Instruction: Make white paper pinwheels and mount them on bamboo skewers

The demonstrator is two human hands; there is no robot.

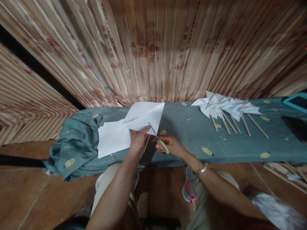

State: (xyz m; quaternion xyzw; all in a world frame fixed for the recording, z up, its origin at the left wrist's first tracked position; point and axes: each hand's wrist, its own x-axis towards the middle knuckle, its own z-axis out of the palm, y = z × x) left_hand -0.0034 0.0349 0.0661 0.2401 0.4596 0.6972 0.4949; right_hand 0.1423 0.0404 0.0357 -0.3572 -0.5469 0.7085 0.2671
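My left hand (139,139) grips the lower edge of a white sheet of paper (146,113), thumb on top. The sheet is creased and held above the cloth. In my right hand (170,145) is a pair of scissors (163,146) with pale green handles; a blade lies against the paper near its lower right corner. Left of my left hand lies a stack of white paper (114,137), partly overlapped by the held sheet. A thin wooden stick (147,143) rests on the cloth between my hands.
Several white paper pinwheels (225,105) on wooden sticks lie overlapping on the green cloth (184,140) at right. A dark phone (296,127) and a blue-framed tablet-like object (297,101) sit at the far right. A pleated curtain (153,54) hangs behind the narrow table.
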